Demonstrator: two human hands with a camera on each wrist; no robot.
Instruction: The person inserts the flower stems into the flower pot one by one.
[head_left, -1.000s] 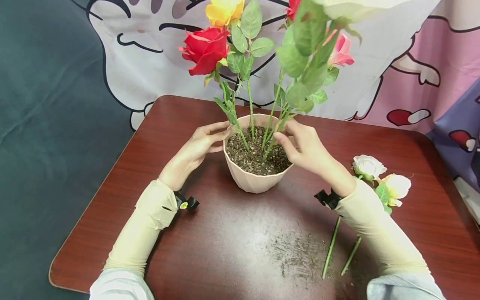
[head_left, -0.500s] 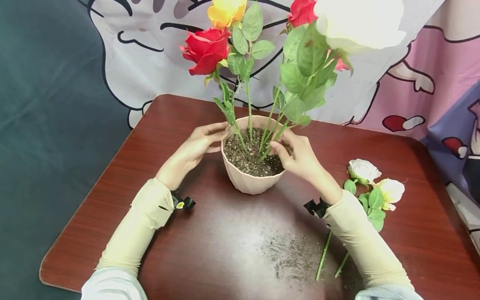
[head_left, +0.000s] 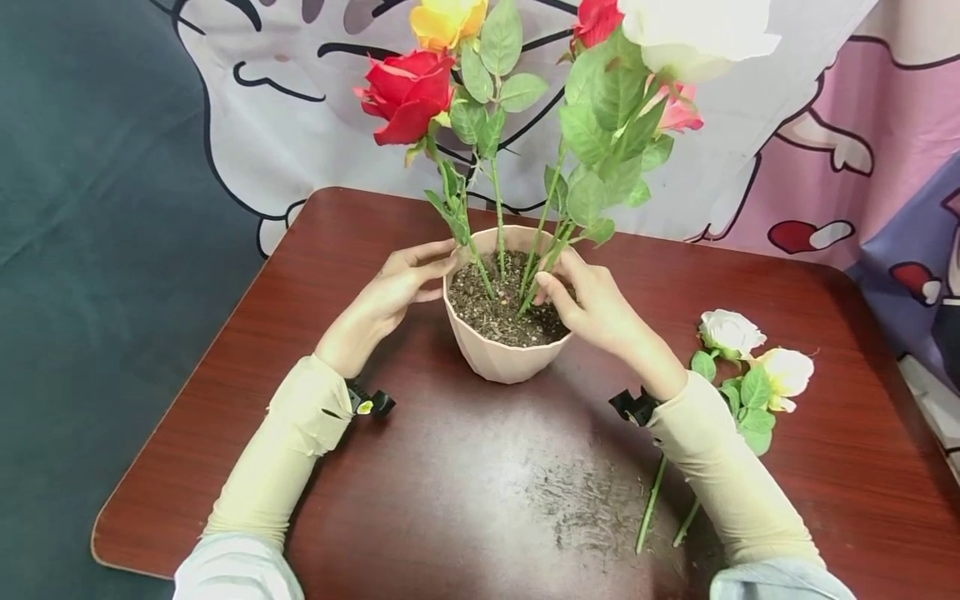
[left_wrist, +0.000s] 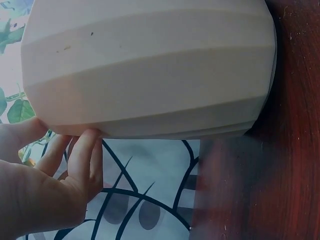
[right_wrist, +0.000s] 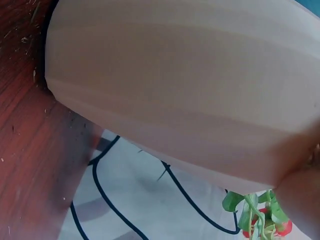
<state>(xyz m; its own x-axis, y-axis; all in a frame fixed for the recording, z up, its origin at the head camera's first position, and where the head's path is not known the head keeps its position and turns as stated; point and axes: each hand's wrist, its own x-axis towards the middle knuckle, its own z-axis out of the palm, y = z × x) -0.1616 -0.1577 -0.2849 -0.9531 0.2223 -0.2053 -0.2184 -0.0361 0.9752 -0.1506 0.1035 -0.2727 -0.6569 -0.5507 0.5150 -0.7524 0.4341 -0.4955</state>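
Observation:
A pale pink faceted flower pot (head_left: 510, 360) filled with soil (head_left: 491, 321) stands on the table. My left hand (head_left: 382, 293) grips its left rim, thumb at the edge and fingers against the outer wall, as the left wrist view shows. Over the right rim, my right hand (head_left: 592, 302) pinches the lower stem of a large white rose (head_left: 693, 37) whose end is in the soil. Also standing in the pot are red roses, one at left (head_left: 408, 96), a yellow rose (head_left: 447, 21) and a pink rose (head_left: 680, 108). The right wrist view hides most of the right hand.
A white rose (head_left: 731, 333) and a cream rose (head_left: 783, 375) lie on the table by the right forearm, stems toward the front. Soil crumbs (head_left: 592, 504) are scattered on the brown table (head_left: 420, 500). A cartoon-print cloth (head_left: 262, 142) hangs behind.
The large white rose's head dipped into view, then rose slightly and shifted left. My right hand moved slightly left and inward with its stem. The left hand stays on the rim.

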